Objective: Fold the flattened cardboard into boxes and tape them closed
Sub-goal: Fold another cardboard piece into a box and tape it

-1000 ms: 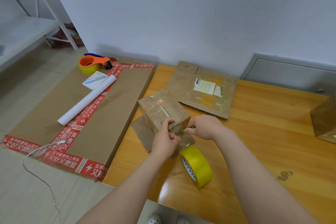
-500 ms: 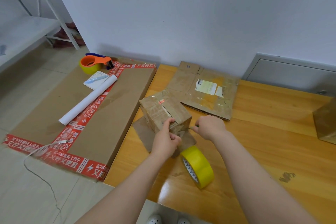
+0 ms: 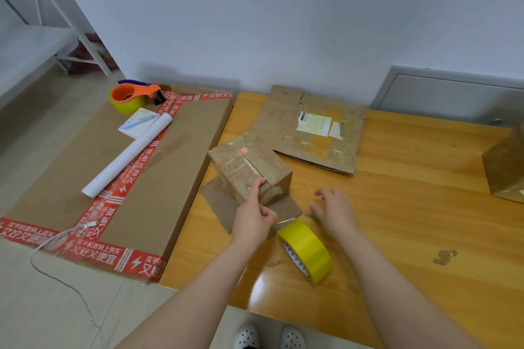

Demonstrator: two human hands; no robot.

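A small taped cardboard box (image 3: pixel 249 167) stands on a flat cardboard piece (image 3: pixel 215 201) at the left side of the wooden table (image 3: pixel 397 221). My left hand (image 3: pixel 252 221) is at the box's near end, thumb lying up its face. Its fingers are curled on a clear tape strip (image 3: pixel 283 219) that runs to the yellow tape roll (image 3: pixel 307 249), which stands on edge just behind the hand. My right hand (image 3: pixel 334 212) is spread open low over the table right of the box, with a small green object (image 3: pixel 316 217) under its fingers. A flattened cardboard box (image 3: pixel 312 133) lies behind.
A large flat carton with red printed tape (image 3: pixel 158 178) lies left of the table. It carries an orange tape dispenser (image 3: pixel 133 96), a notepad (image 3: pixel 136 122) and a white paper roll (image 3: pixel 127 156). A brown box (image 3: pixel 507 170) stands at the table's right edge. The wall is close behind.
My right hand has left the box's near corner, moved right and opened over the table. My left hand stays at the box's near end.
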